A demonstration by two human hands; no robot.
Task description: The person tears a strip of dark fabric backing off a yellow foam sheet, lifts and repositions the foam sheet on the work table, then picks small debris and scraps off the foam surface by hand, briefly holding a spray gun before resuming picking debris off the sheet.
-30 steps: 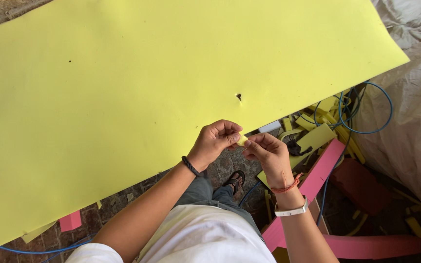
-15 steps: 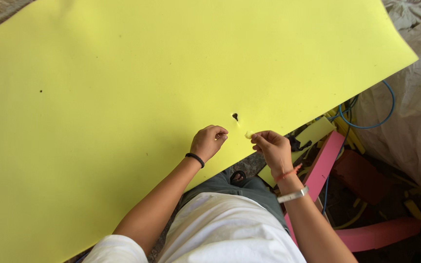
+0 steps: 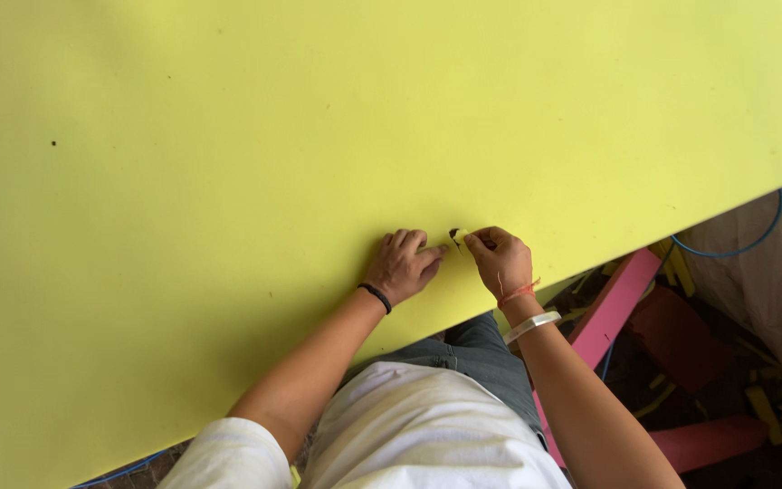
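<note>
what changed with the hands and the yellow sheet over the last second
Both hands moved from off the sheet's near edge up onto the yellow sheet. The left hand now lies beside the small dark hole, and the right hand pinches at it. The sheet stays spread flat; the pink frame is unmoved.

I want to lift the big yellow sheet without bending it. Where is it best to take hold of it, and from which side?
Probably the near edge of the yellow sheet, from the person's own side. That edge is free and overhangs the lap, so fingers can slip under it. Both hands already rest there: the left hand flat on it, the right hand pinching at a small dark spot. Gripping well apart should limit sagging.
</note>
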